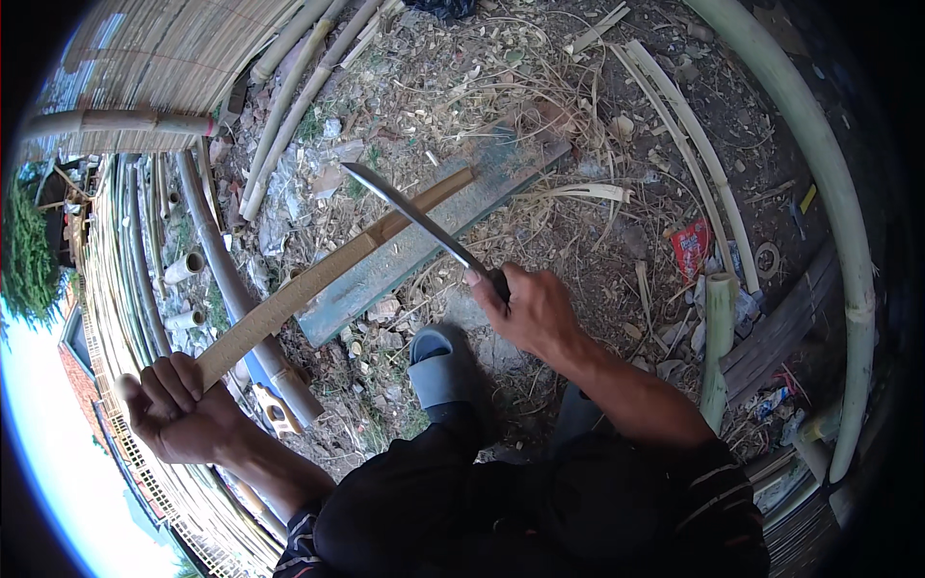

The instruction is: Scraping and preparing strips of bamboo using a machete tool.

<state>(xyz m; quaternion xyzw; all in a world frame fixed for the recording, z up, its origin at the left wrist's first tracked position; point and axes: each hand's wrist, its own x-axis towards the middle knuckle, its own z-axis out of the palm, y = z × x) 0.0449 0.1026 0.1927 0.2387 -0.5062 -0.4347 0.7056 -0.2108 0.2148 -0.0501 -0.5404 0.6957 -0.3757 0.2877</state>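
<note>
Knife [414, 214] was gripped in the right hand [535, 310], fingers wrapped tight round its dark handle, blade crossing over the bamboo strip [289, 299]; contact between the two, can't tell. Left hand [188, 409] was curled closed round the strip's near end, the far end lying over a worn green board [385, 275] on littered ground. Further out: grey slipper [440, 371] just below board, saw handle [277, 412] near left forearm, red packet [690, 249] well off right.
</note>
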